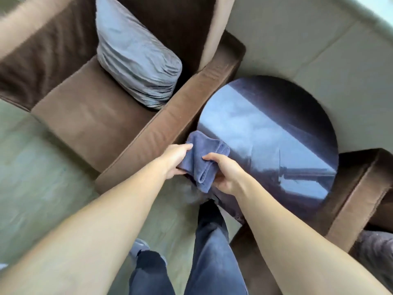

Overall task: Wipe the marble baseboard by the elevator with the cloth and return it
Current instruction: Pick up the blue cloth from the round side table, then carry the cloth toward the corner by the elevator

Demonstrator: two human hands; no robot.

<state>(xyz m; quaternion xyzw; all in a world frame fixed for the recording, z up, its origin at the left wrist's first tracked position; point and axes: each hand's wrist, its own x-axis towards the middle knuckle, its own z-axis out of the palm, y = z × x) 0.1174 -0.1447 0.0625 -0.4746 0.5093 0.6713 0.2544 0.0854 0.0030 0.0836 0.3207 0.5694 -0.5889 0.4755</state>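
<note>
A folded blue-grey cloth (202,160) hangs between both hands at the near left edge of a round dark glossy side table (276,133). My left hand (175,159) pinches the cloth's left side with fingers on top. My right hand (225,171) grips its right side from below and beside. The cloth's far end rests at the table's rim. No baseboard or elevator is in view.
A brown armchair (95,116) with a grey pillow (136,58) stands to the left, its armrest (170,128) touching the table. Another brown armchair's arm (357,199) lies to the right. A pale wall (308,39) rises behind. My legs and a shoe are on the greenish floor (32,177).
</note>
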